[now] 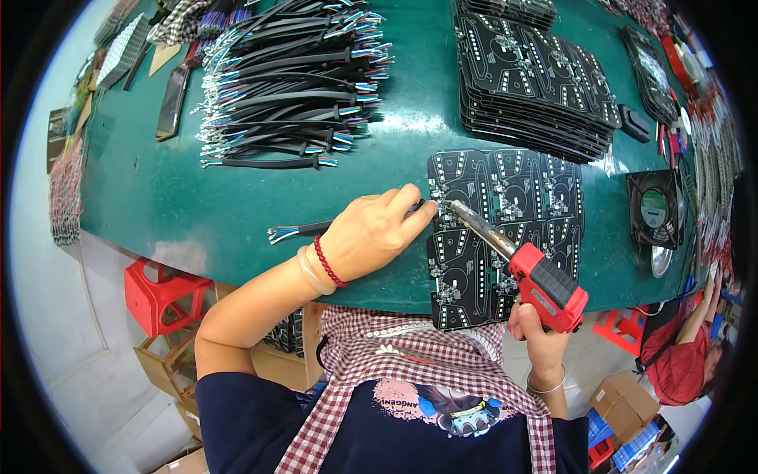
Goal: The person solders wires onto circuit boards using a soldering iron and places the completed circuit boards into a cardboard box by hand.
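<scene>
A panel of black circuit boards lies on the green table right in front of me. Pinched in my left hand is a black-sleeved cable, its loose coloured wire ends pointing left and its other end at the panel's upper left edge. My right hand is wrapped round the grip of a red and black soldering gun. The gun's metal tip meets the board beside my left fingertips. Whether the tip touches the wires cannot be made out.
A big pile of black cables lies at the far left, next to a phone. Stacked circuit panels stand at the far right. A small fan sits right of my panel. Red stools and another person are beyond the table.
</scene>
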`<state>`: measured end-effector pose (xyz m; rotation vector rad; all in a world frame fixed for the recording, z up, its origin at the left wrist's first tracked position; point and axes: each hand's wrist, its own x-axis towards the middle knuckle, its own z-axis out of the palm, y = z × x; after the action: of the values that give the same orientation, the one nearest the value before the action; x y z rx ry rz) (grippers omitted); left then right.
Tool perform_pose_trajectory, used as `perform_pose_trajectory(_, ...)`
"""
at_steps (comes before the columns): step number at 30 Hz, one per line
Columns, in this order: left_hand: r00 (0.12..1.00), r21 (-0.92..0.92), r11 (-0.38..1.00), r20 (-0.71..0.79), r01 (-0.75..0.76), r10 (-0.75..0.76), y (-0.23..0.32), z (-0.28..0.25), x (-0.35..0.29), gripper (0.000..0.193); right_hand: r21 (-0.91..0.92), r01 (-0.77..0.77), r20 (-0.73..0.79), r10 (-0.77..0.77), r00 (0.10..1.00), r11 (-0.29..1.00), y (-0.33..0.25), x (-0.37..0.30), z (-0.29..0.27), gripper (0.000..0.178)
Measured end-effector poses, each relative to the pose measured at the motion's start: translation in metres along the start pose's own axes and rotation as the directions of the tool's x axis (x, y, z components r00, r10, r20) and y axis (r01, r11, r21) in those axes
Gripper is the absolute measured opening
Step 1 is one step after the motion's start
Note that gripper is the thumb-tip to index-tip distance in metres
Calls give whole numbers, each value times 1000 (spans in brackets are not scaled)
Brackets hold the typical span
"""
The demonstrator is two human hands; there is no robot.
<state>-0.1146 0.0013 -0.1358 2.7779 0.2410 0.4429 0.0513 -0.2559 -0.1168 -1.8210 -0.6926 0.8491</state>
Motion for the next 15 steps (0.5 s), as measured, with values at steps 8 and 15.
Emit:
perform_pose_trajectory(8,1000,-16,1000,-7,10,-11,1,-1,1,33,99,-63,3,63,998,993,0,-2,-1,26)
perform_pose_trajectory(15,999,-21,999,-20,36,-37,2,-2,0,30,254,-57,0,59,998,966,-22,0,-1,31)
